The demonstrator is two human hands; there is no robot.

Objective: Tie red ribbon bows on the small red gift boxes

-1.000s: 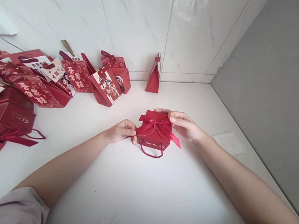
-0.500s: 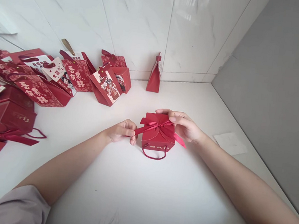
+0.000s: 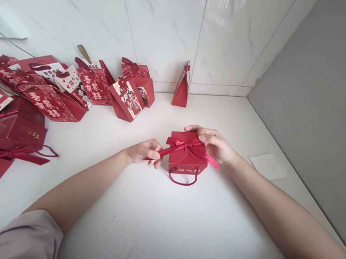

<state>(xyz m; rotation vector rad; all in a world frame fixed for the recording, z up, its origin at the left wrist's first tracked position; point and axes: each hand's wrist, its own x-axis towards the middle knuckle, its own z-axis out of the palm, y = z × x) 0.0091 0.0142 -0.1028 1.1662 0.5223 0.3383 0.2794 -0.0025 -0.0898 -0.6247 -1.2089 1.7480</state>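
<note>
A small red gift box (image 3: 186, 161) with a rope handle at its front stands on the white table (image 3: 161, 220). A red ribbon (image 3: 170, 149) is tied across its top. My left hand (image 3: 145, 151) pinches the ribbon's left end and holds it taut to the left of the box. Over the box's top right corner rests my right hand (image 3: 217, 145), its fingers pinched on the ribbon near the knot; another ribbon tail sticks out below that hand.
Several red gift bags and boxes (image 3: 38, 96) lie heaped at the left. One slim red bag (image 3: 181, 89) stands upright against the marble wall. A white paper sheet (image 3: 267, 166) lies at the right, near a grey wall.
The ribbon bow has been pulled out: its left loop is now a straight taut strand in my left hand. The box has shifted a little to the right.
</note>
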